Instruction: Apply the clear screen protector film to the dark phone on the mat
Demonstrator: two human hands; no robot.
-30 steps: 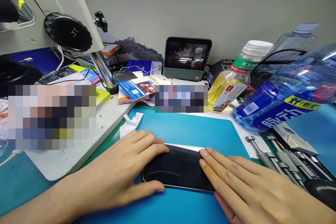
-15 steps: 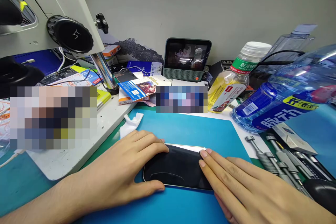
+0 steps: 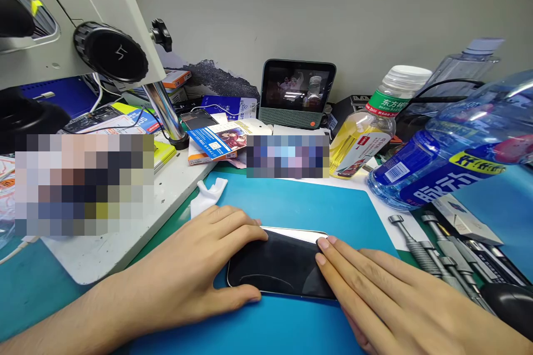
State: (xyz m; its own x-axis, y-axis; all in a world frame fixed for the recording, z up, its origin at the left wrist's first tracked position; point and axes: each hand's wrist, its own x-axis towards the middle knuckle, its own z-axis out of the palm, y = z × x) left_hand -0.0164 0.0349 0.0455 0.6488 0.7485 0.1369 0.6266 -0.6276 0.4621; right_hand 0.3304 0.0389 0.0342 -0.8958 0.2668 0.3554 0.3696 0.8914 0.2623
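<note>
**Both hands on the smartphone, bottles at your right**

The containers are at your right, beyond the corner of the blue mat (image 3: 291, 205). A plastic bottle with a white cap (image 3: 366, 136) holds yellow liquid up to about its shoulder, and its green label begins with the characters "东方". Just beside it, a larger clear bottle (image 3: 453, 144) lies on its side. Its blue label carries big white Chinese characters, a yellow band and a barcode, and I cannot tell how much is inside. Behind these two is a third clear bottle (image 3: 470, 66), whose content I also cannot tell.

The smartphone (image 3: 278, 263) lies flat on the mat with a dark screen, in front of you on the bench. The grip of your left hand (image 3: 187, 283) is closed on the phone's left end, with the thumb at the near edge and the fingers over the far edge. The grip of your right hand (image 3: 395, 299) is open, and its fingers lie flat with the tips on the right end of the glass. So both ends of the phone are covered.

A white scrap (image 3: 208, 197) lies just beyond your left fingers. The microscope (image 3: 108, 55) hangs over the left side. A small smart display (image 3: 297, 91) stands at the wall and shows a picture. Metal screwdrivers (image 3: 437, 255) lie near your right hand, off the mat.
</note>
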